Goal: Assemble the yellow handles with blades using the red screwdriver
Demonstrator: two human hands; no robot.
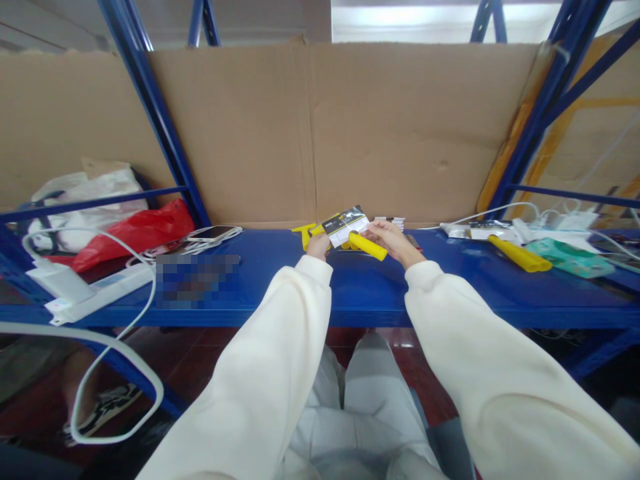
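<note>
Over the blue shelf (360, 293), the left hand (319, 245) and right hand (393, 241) are close together, both gripping a yellow tool (367, 245) with its printed card (346, 225). They look busy fitting the two; next needs a steady pinch.

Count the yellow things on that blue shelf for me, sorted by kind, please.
Yellow handle held in the hands: 1, between left hand and right hand, the yellow handle.
Yellow handle lying at the right: 1.
Yellow piece behind the printed card: 1.
Total: 3, on the blue shelf.
</note>
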